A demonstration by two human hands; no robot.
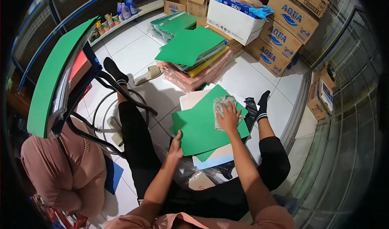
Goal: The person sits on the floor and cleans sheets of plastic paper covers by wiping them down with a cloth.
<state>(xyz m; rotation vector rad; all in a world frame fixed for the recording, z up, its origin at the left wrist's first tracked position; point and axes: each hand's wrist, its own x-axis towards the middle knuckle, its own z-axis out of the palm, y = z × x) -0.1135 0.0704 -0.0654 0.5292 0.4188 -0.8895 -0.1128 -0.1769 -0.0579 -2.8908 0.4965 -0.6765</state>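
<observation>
From my end, nearest at the bottom of the frame, I see black-trousered legs spread on either side of the work. Between them, just below centre, lies the green sheet. My left hand has its lower left edge pinched, thumb on top, the other fingers mostly hidden. My right hand lies spread on a crumpled cloth over the sheet's right part; the fingers are extended, pressing flat. Pale sheets and one light blue sheet stick out underneath, with black plastic showing at the right.

At lower left a bulky pink fabric form crowds the floor; I can't tell what it is. Above it, a chair bearing a tall green-topped pile blocks much of the left side. A slipper lies near the left foot.

Farther up, another green sheet tops a stack of pink bundles, filling the upper centre. Behind stand a white box and cartons at upper right, bottles on a low shelf at upper left.
</observation>
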